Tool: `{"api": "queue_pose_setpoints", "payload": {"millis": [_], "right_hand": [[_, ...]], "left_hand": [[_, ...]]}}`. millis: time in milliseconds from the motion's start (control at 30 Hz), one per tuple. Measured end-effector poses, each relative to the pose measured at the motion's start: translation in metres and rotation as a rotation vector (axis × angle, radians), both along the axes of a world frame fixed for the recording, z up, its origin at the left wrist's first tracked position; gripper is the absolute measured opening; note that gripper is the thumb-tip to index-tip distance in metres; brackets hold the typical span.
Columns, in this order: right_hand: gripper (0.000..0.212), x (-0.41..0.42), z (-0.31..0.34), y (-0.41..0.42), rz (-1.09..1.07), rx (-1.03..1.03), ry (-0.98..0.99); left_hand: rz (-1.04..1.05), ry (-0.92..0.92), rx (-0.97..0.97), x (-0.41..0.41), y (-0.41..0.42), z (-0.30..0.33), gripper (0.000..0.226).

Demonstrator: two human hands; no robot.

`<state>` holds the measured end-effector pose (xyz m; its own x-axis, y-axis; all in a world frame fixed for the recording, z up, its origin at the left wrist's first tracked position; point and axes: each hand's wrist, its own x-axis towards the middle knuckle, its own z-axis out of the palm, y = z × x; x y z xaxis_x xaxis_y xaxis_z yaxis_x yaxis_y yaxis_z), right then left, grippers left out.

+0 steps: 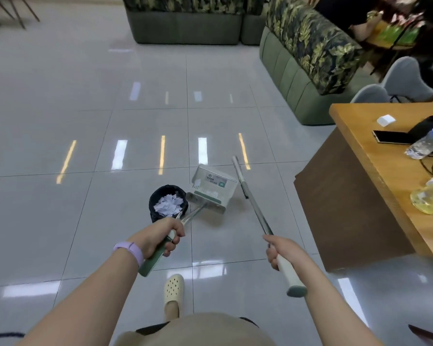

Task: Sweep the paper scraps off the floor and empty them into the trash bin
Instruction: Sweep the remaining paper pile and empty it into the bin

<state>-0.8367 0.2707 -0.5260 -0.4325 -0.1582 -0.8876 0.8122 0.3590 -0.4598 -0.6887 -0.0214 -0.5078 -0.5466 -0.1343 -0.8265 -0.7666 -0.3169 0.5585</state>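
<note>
here, two long-handled tools were in play. the left hand (pixel 164 237) gripped the green handle of the dustpan (pixel 211 192), fingers curled tight round it; the right hand (pixel 281 250) clenched the pale handle of the broom (pixel 251 199), whose shaft ran up and away over the floor (pixel 85 121), its far end blurred.

one bin (pixel 166 204), black-lined, stood just left of the dustpan, touching or nearly touching it. it held a heap of white scraps (pixel 168 207). the dustpan was tipped up on the tiles beside the bin; one small white scrap seemed to cling inside it, too small to be sure.

one pale shoe (pixel 173 294) showed below the hands. on the left wrist sat one lilac band (pixel 129 250).

one wooden table (pixel 360 136) stood at right, carrying one phone (pixel 388 137), one clear bottle (pixel 426 143) lying over, and one small white box (pixel 386 120). two green sofas (pixel 308 71) lined the far side.
</note>
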Motion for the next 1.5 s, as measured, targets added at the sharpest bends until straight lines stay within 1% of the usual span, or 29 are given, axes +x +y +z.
{"api": "queue_pose_setpoints", "payload": {"millis": [133, 233, 333, 567, 667, 767, 800, 833, 900, 967, 1033, 1167, 1200, 1300, 1400, 1500], "right_hand": [[0.020, 0.009, 0.007, -0.004, 0.085, -0.038, 0.044], [0.015, 0.022, 0.011, -0.017, 0.147, -0.070, 0.070], [0.013, 0.036, 0.012, -0.033, 0.189, -0.107, 0.074], [0.008, 0.067, 0.015, -0.061, 0.244, -0.192, 0.005], [0.011, 0.081, 0.015, -0.071, 0.241, -0.206, -0.020], [0.008, 0.092, 0.017, -0.078, 0.246, -0.208, 0.009], [0.005, 0.095, 0.017, -0.080, 0.254, -0.207, 0.023], [0.002, 0.098, 0.016, -0.080, 0.267, -0.203, 0.039], [0.002, 0.104, 0.013, -0.082, 0.302, -0.191, 0.062], [0.001, 0.109, 0.010, -0.084, 0.322, -0.186, 0.049], [0.002, 0.110, 0.009, -0.084, 0.316, -0.199, 0.017], [0.005, 0.105, 0.007, -0.076, 0.307, -0.207, -0.016], [0.008, 0.104, 0.006, -0.073, 0.308, -0.205, -0.018], [0.014, 0.105, 0.002, -0.065, 0.301, -0.205, -0.029], [0.018, 0.107, 0.000, -0.062, 0.290, -0.219, -0.046], [0.017, 0.106, 0.002, -0.059, 0.295, -0.226, -0.045]], "left_hand": [[0.093, 0.025, -0.050, 0.029, 0.022, 0.017, 0.018], [0.147, 0.006, -0.100, 0.054, 0.029, 0.029, 0.019], [0.107, -0.036, -0.205, 0.076, 0.031, 0.040, 0.016], [0.032, -0.110, -0.423, 0.106, 0.016, 0.058, 0.012], [-0.129, -0.183, -0.572, 0.106, 0.012, 0.061, 0.011], [-0.344, -0.309, -0.753, 0.102, 0.019, 0.058, 0.003], [-0.428, -0.350, -0.843, 0.102, 0.023, 0.054, 0.006], [-0.534, -0.390, -0.939, 0.104, 0.028, 0.048, 0.014], [-0.758, -0.452, -1.109, 0.108, 0.039, 0.034, 0.022], [-0.905, -0.507, -1.172, 0.110, 0.049, 0.016, 0.025], [-0.948, -0.547, -1.186, 0.109, 0.056, 0.003, 0.026], [-0.893, -0.531, -1.269, 0.110, 0.062, -0.011, 0.025], [-0.912, -0.541, -1.289, 0.110, 0.062, -0.013, 0.025], [-1.074, -0.623, -1.278, 0.110, 0.063, -0.020, 0.026], [-1.119, -0.653, -1.324, 0.109, 0.066, -0.025, 0.024], [-1.119, -0.660, -1.361, 0.108, 0.064, -0.027, 0.023]]}}
